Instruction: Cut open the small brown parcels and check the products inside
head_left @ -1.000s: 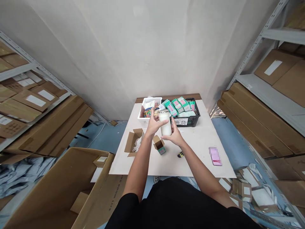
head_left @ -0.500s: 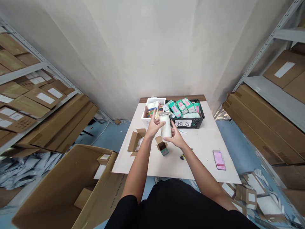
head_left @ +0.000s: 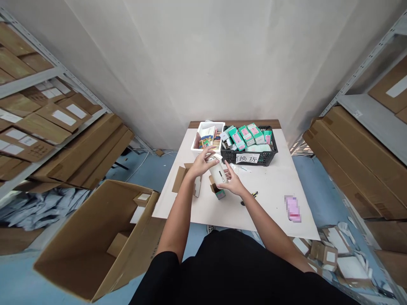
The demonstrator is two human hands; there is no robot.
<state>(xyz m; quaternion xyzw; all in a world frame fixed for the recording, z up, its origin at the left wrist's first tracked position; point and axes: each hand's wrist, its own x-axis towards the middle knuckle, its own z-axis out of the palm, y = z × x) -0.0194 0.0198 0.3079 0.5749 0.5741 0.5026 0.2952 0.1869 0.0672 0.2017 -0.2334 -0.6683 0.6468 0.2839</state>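
A white tumbler [head_left: 218, 174] with dark lettering on its side is held up above the table, its top tilted to the left. My left hand [head_left: 203, 162] grips it around the lidded top. Lower down, my right hand [head_left: 233, 183] holds the body from the right side. Just below the tumbler stands an opened small green carton [head_left: 219, 194] with brown flaps. An open brown cardboard box [head_left: 179, 179] lies left of it, partly behind my left forearm. A black and yellow cutter [head_left: 249, 198] rests beside my right forearm.
At the table's [head_left: 270, 216] back are a white bin [head_left: 199, 150] of small items and a black crate [head_left: 271, 159] of green-and-pink boxes. A pink blurred item [head_left: 293, 209] lies at right. A large open carton [head_left: 85, 203] stands at left; shelves flank both sides.
The tumbler has turned so its lettering faces me, and it now leans left. My left hand has shifted to its top. The view has moved slightly.
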